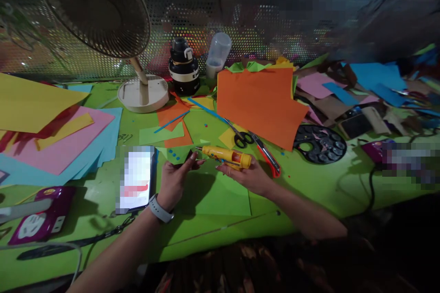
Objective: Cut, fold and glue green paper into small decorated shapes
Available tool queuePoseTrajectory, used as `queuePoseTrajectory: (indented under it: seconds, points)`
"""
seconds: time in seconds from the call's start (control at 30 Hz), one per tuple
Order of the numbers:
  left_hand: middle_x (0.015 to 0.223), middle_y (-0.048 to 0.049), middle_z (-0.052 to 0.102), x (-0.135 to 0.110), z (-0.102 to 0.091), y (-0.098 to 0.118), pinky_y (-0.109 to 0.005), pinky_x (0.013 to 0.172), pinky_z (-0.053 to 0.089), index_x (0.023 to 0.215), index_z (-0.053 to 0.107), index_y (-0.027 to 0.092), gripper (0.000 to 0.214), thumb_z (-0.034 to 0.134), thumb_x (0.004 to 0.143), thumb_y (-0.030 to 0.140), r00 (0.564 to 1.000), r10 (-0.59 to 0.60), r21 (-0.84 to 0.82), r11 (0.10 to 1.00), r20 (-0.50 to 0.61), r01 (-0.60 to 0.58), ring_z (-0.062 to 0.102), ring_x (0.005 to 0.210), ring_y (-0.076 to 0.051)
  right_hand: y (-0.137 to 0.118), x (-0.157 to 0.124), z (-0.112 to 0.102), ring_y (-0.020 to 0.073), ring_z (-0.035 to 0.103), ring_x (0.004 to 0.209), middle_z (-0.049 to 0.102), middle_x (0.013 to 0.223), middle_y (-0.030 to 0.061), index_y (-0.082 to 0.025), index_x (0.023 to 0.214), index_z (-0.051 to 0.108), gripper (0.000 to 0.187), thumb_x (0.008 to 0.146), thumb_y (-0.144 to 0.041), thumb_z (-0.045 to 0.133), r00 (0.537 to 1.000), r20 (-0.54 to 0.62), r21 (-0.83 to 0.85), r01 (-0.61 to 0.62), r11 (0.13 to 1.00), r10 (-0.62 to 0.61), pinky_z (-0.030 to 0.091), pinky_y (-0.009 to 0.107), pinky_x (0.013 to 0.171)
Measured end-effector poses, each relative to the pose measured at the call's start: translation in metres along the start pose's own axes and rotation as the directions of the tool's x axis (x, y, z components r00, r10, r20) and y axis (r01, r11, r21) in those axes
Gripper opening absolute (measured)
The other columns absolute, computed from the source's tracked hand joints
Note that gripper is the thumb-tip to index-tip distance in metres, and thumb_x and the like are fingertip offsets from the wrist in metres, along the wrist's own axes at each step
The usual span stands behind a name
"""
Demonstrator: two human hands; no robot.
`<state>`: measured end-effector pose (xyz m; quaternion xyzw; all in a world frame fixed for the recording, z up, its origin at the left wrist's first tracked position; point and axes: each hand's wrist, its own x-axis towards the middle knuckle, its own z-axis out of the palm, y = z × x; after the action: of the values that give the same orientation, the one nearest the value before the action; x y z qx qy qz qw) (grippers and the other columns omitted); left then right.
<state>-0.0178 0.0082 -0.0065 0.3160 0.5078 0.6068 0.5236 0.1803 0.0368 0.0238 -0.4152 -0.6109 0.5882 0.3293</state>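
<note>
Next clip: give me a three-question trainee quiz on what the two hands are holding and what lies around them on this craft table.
1. True or false: the right hand holds the yellow glue gun, its tip toward the small dark piece pinched in the left hand.
2. What lies flat just left of the left hand? A) phone B) paint palette C) plastic cup
3. Fill in: the black-handled scissors lie at the edge of a large sheet of ____ paper.
Key: 1 true; 2 A; 3 orange, the orange paper.
</note>
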Motion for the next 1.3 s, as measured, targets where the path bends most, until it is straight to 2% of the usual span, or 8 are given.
queuePoseTrajectory:
  seconds: [0.13,0.63,0.8,1.03,1.3]
  points:
    - [0.072,-0.0021,0.074,-0.0006,0.0008,0.0008,-0.024,0.064,0.058,0.081,0.074,0.016,0.014,0.076,0.071,0.025,1.000,0.012,-0.003,1.000,0.011,-0.012,0.072,0.068,-0.017,-0.0025,-0.0002,-0.0008,0.0177,0.067,0.081,0.067,0.074,0.0008,-0.018,0.094,0.068,0.027,0.074,-0.034,0.072,1.000,0.009,-0.026,0.007,1.000,-0.007,0.058,0.031,0.078]
    - [0.074,-0.0017,0.074,-0.0017,0.0028,0.0030,-0.025,0.065,0.059,0.083,0.074,0.017,0.015,0.077,0.070,0.024,0.999,0.038,0.012,0.999,0.017,-0.038,0.072,0.066,-0.017,0.0022,0.0005,-0.0011,0.0186,0.068,0.087,0.071,0.088,0.0034,-0.019,0.099,0.069,0.030,0.074,-0.035,0.072,0.999,0.033,0.025,0.013,1.000,-0.014,0.058,0.035,0.086]
    - [0.072,-0.0015,0.074,-0.0019,0.0022,0.0015,-0.026,0.065,0.059,0.083,0.074,0.017,0.014,0.076,0.071,0.024,0.999,0.044,0.021,0.999,0.017,-0.045,0.072,0.066,-0.017,0.0020,0.0001,-0.0004,0.0190,0.068,0.085,0.071,0.087,0.0040,-0.019,0.100,0.069,0.035,0.072,-0.038,0.073,1.000,0.008,0.028,-0.023,0.999,0.023,0.058,0.036,0.086]
    - [0.074,-0.0032,0.075,-0.0014,0.0013,0.0011,-0.029,0.067,0.060,0.084,0.074,0.017,0.018,0.077,0.070,0.027,0.999,0.040,0.038,0.998,0.009,-0.040,0.072,0.067,-0.019,-0.0007,-0.0007,-0.0008,0.0190,0.068,0.087,0.071,0.091,0.0041,-0.020,0.102,0.069,0.033,0.073,-0.036,0.073,1.000,0.018,0.017,-0.021,1.000,0.020,0.059,0.036,0.085]
    - [0.074,-0.0023,0.074,-0.0019,0.0024,0.0017,-0.027,0.066,0.060,0.083,0.073,0.016,0.017,0.077,0.070,0.026,0.999,0.047,0.017,0.999,0.010,-0.047,0.072,0.067,-0.018,0.0026,-0.0016,-0.0027,0.0179,0.068,0.085,0.071,0.092,0.0040,-0.019,0.100,0.069,0.030,0.076,-0.038,0.071,0.999,0.036,-0.002,-0.017,1.000,0.017,0.059,0.033,0.081]
